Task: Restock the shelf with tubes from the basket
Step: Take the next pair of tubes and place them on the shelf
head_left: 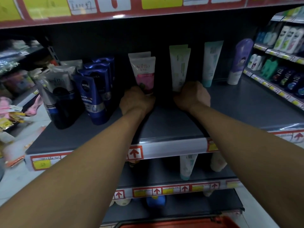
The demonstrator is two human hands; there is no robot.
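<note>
Both my arms reach deep onto the grey shelf (164, 129). My left hand (137, 100) grips the bottom of a white and pink tube (144, 73) that stands upright, with a second like it just behind. My right hand (192, 96) is closed around the base of a pale green tube (179, 66), also upright with another behind it. A teal and white tube (211, 63) stands to the right of that hand. The red basket (177, 223) shows only its rim at the bottom edge; its contents are hidden.
Dark blue tubes (93, 94) and grey and black tubes (57, 91) crowd the shelf's left part. A purple and white bottle (238, 61) stands at the right. Lower shelves hold a few tubes (186, 167). A neighbouring rack with bottles (286, 51) runs along the right.
</note>
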